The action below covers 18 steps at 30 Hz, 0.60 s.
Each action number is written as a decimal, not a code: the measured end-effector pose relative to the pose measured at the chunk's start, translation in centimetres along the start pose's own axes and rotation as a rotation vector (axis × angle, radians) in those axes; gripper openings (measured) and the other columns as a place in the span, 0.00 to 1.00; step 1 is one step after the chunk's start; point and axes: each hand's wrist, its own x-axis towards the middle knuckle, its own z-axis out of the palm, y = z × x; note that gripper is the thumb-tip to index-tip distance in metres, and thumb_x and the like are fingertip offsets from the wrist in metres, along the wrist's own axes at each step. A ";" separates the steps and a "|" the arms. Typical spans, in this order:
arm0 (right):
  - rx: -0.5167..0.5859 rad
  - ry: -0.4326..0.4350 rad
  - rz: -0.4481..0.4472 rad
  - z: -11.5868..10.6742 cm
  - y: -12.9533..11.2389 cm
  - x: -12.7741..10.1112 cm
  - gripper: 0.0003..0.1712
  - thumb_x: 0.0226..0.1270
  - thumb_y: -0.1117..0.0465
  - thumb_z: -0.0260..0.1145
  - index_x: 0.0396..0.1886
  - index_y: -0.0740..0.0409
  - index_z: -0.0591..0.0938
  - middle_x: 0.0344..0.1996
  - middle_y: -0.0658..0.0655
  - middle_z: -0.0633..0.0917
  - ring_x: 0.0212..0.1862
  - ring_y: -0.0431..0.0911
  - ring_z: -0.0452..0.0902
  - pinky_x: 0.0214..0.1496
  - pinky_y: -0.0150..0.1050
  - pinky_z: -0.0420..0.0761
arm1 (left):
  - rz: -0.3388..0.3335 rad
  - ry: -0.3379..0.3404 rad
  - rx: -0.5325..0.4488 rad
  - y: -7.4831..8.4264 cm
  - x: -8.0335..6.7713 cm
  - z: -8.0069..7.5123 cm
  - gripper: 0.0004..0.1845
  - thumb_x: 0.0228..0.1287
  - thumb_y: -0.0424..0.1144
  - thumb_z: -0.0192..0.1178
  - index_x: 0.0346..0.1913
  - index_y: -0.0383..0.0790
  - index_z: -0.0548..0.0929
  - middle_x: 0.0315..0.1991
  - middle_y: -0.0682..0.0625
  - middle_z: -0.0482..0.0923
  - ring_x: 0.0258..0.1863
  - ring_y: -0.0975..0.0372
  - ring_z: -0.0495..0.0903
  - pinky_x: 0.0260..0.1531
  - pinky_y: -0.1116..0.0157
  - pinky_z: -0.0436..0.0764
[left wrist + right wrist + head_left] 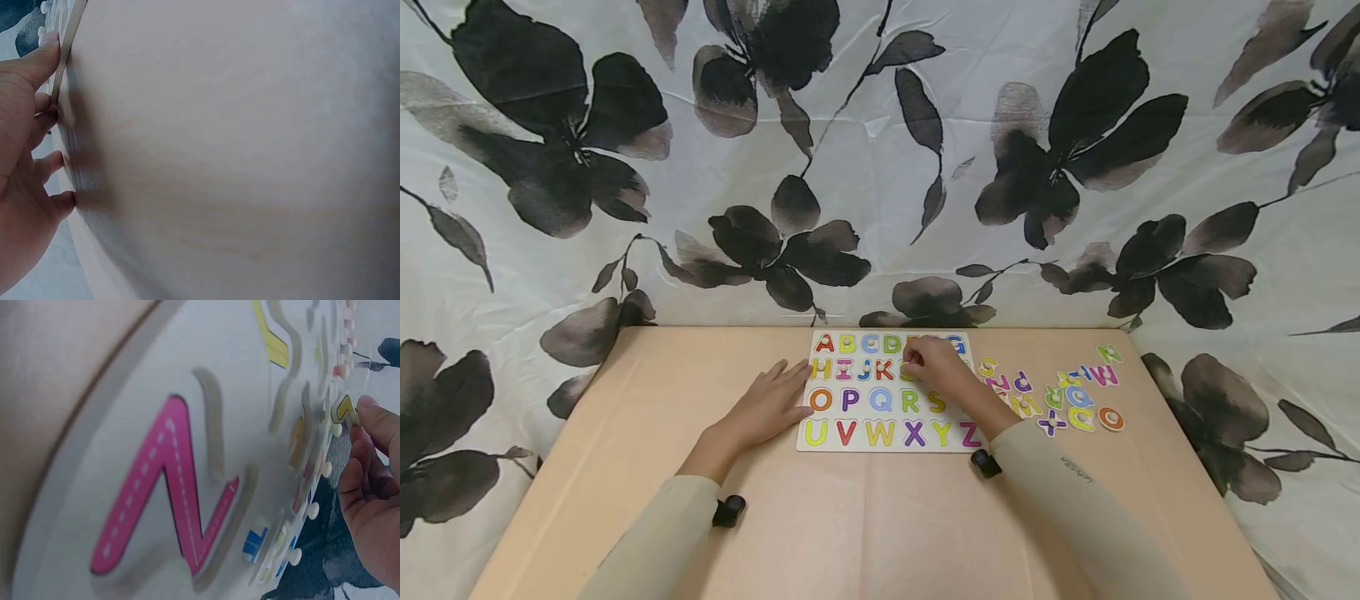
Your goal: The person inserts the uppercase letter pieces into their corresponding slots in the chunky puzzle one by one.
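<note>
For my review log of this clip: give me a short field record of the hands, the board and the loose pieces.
Left hand: flat on the table, fingertips against the left edge of the alphabet puzzle board
Right hand: over the board's upper rows, pinching a small yellow letter piece
Loose letters: scattered on the table right of the board
Backdrop: floral cloth

A tan bench [865, 533] carries everything. To the right of the hands, loose coloured letters [1067, 396] lie scattered on it, among them an orange O [1111, 418] nearest the edge and a green letter [1108, 353] farthest back. Behind and around hangs a white cloth with dark flowers [880, 150].
</note>
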 end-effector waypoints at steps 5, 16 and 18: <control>-0.035 -0.009 -0.003 0.6 -0.2 0.2 0.06 0.68 0.61 0.72 0.32 0.50 0.82 0.28 0.49 0.78 0.35 0.42 0.73 0.37 0.34 0.74 | 0.002 0.009 0.002 -0.1 0.0 0.0 0.43 0.71 0.52 0.64 0.81 0.40 0.60 0.82 0.44 0.56 0.82 0.38 0.48 0.78 0.34 0.51; -0.080 -0.048 0.011 1.2 -0.3 0.5 0.03 0.70 0.61 0.71 0.35 0.51 0.84 0.30 0.49 0.80 0.36 0.43 0.74 0.39 0.34 0.75 | 0.001 0.013 0.008 -0.2 0.0 0.1 0.43 0.71 0.53 0.64 0.81 0.41 0.60 0.82 0.44 0.56 0.82 0.38 0.48 0.78 0.34 0.51; -0.091 -0.052 0.018 1.3 -0.4 0.5 0.03 0.70 0.60 0.71 0.36 0.52 0.85 0.31 0.50 0.80 0.37 0.43 0.74 0.39 0.34 0.76 | 0.002 0.013 0.007 -0.2 0.0 0.1 0.43 0.71 0.53 0.64 0.81 0.41 0.60 0.82 0.44 0.56 0.82 0.38 0.48 0.78 0.34 0.51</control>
